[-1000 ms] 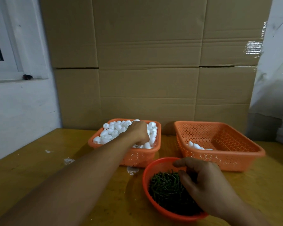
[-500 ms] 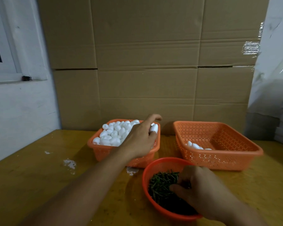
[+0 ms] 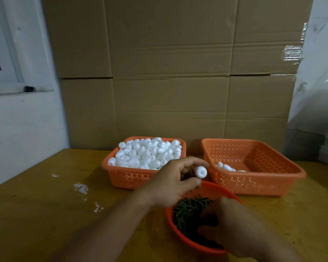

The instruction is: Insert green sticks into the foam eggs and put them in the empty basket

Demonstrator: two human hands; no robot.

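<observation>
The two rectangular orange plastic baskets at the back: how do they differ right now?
The left rectangular orange plastic basket is heaped to its rim with white foam eggs; the right rectangular orange plastic basket holds only a few eggs at its near-left corner. The right one looks wider. Both are perforated and rest on the wooden table.

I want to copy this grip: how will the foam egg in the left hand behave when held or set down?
The foam egg probably weighs almost nothing: the left hand pinches it with fingertips alone. Its rounded shape suggests it would roll on the table. White crumbs there hint that the foam crumbles if squeezed.
</observation>
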